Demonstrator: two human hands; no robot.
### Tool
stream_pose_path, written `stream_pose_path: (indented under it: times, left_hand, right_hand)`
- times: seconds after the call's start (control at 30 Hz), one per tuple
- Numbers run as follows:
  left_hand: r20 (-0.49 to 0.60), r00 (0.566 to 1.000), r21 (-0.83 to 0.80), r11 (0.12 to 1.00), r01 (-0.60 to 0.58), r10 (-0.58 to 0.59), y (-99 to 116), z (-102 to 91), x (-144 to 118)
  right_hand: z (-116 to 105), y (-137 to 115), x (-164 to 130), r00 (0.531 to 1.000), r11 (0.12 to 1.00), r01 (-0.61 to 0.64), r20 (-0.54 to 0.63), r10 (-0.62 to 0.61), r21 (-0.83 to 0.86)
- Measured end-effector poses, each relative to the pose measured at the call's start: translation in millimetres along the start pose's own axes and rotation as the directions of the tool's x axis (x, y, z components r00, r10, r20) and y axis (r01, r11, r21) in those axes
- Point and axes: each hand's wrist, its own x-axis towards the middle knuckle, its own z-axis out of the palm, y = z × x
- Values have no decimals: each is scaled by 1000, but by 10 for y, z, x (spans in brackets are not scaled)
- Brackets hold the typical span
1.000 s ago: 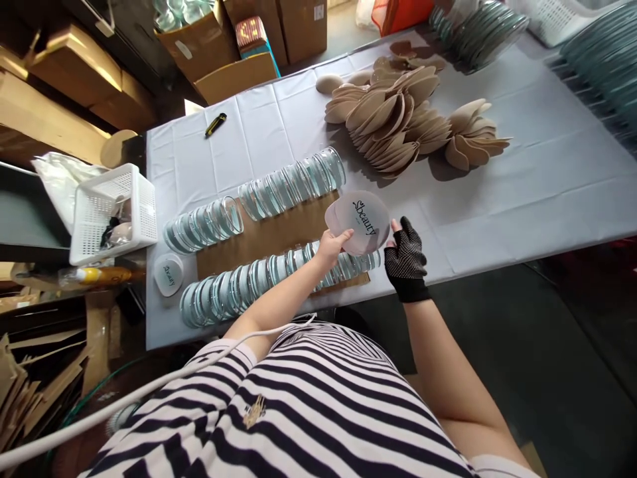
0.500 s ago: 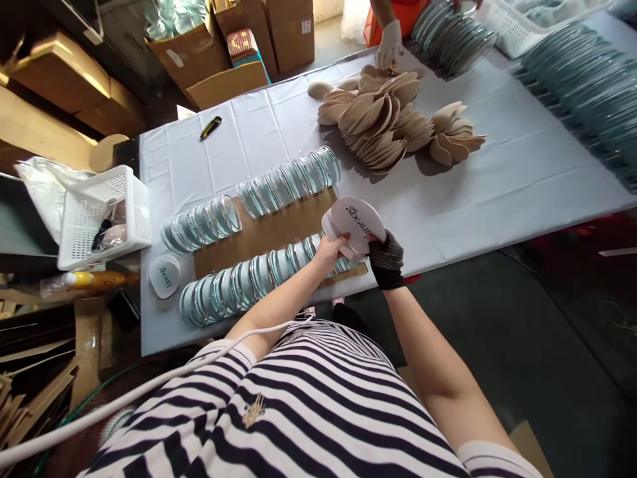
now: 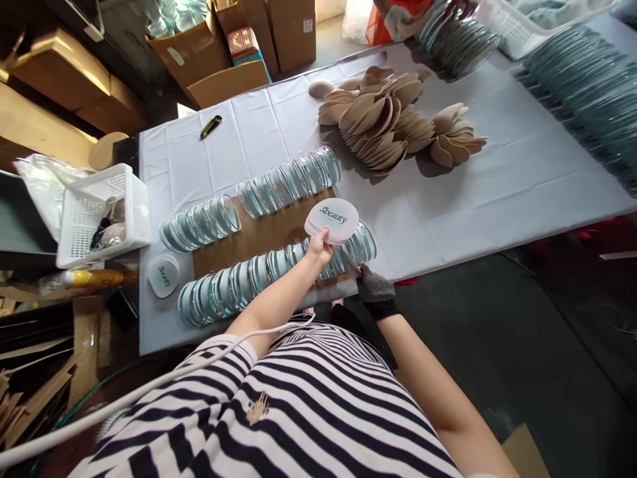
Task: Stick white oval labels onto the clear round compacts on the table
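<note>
My left hand point(image 3: 319, 249) holds a round white case point(image 3: 332, 219) printed "Sbeauty" by its near edge, just above the right end of the near row of clear round cases point(image 3: 249, 279). My right hand point(image 3: 377, 290), in a black dotted glove, sits at the table's front edge just right of that row, fingers curled; a thin grey strip point(image 3: 350, 260) runs from it toward the white case. The rows stand on edge along a brown cardboard sheet point(image 3: 269, 232). A second row of clear cases point(image 3: 291, 176) lies beyond it.
A pile of tan puffs point(image 3: 383, 123) lies mid-table. A white basket point(image 3: 102, 212) and a loose white case point(image 3: 163, 275) sit at the left, a yellow utility knife point(image 3: 212, 126) farther back. Another person's gloved hand point(image 3: 398, 16) works at the far edge by stacked discs point(image 3: 452, 40).
My left hand moved the white case left and laid it flatter over the row. My right hand let go of it and dropped to the table edge. The other person's hand left the puffs.
</note>
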Motion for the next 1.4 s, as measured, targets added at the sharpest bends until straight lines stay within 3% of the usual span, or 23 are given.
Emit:
stream_pose_path:
  times: [0.1,0.27,0.43,0.5,0.63,0.7,0.77,0.83,0.9,0.93,1.0,1.07,1.13,1.3,1.4]
  left_hand:
    - [-11,1000,-9,1000,0,0,7,-9,-19]
    - [-7,1000,-38,999,0,0,0,-32,-28]
    - [3,1000,-34,999,1,-1,-15,-71,-5]
    - [7,1000,-36,999,0,0,-20,-76,-3]
    - [9,999,-42,999,-33,34,-36,-49,-19]
    - [12,998,-36,998,-54,54,-48,-24,-30]
    - [25,997,-25,997,-73,73,-60,-5,-40]
    - [50,994,0,995,-95,95,-68,-3,-55]
    - [81,991,41,993,-110,107,-70,-26,-83]
    - [96,990,69,991,-111,104,-69,-45,-104]
    - [124,988,139,985,-106,89,-64,-88,-161]
    - [140,987,210,972,-107,78,-56,-122,-230]
    - [168,982,262,957,-128,85,-47,-136,-299]
    - [248,964,309,935,-174,98,1,-142,-390]
    - [202,974,321,933,-164,101,38,-191,-378]
  right_hand:
    - [-105,-145,181,998,999,-6,68,9,-34]
    - [-111,-62,209,997,999,8,81,-4,-51]
    - [63,-169,444,998,997,43,43,-46,62]
    - [117,-208,523,998,982,32,49,-43,189]
    - [131,-127,538,986,867,-9,150,-76,499]
    - [83,-35,522,959,758,-55,246,-142,650]
    - [-13,48,535,954,621,-136,272,-129,772]
    - [-156,91,588,994,541,-111,104,43,834]
    - [-322,72,658,953,611,36,-211,217,791]
    - [-398,36,685,911,681,106,-345,225,725]
    - [-507,-78,705,867,830,206,-490,91,519]
    - [-532,-212,682,841,906,310,-528,-120,288]
    - [-491,-305,650,790,913,379,-567,-233,153]
    - [-421,-240,616,718,932,266,-695,-21,247]
    - [-447,-242,513,708,931,326,-695,-124,166]
